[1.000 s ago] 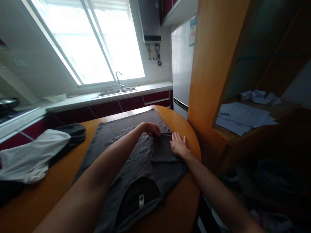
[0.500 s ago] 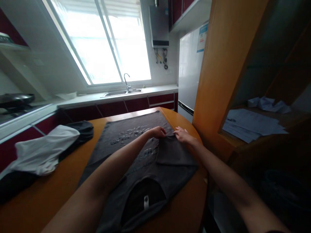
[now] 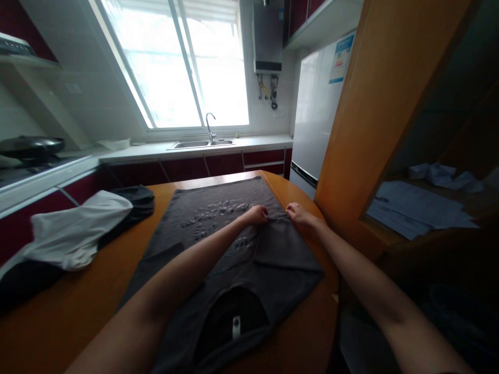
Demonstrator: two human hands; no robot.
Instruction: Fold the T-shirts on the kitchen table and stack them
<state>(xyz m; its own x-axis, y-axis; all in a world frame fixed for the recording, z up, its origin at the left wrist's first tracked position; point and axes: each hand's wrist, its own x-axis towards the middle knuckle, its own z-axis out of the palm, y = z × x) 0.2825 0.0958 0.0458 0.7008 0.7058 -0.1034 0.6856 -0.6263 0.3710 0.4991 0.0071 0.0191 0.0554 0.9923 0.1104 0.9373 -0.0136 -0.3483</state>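
A dark grey T-shirt (image 3: 230, 275) with raised lettering lies spread on the wooden table, its neckline toward me. On the right, its sleeve is folded inward over the body. My left hand (image 3: 256, 214) pinches the sleeve's far edge at one corner. At the other corner, my right hand (image 3: 298, 213) has its fingers closed on the same edge. My left forearm crosses over the shirt's printed front and hides part of it.
White and black clothes (image 3: 81, 223) lie heaped on the left of the table (image 3: 89, 291). Beyond are a counter with a sink (image 3: 191, 145), and a fridge (image 3: 315, 114). Papers (image 3: 417, 208) rest on a shelf at right, behind an orange wooden post (image 3: 374, 104).
My right hand's fingers have gone from spread to closed on the sleeve's edge. My left hand stays at its corner. The view has shifted slightly.
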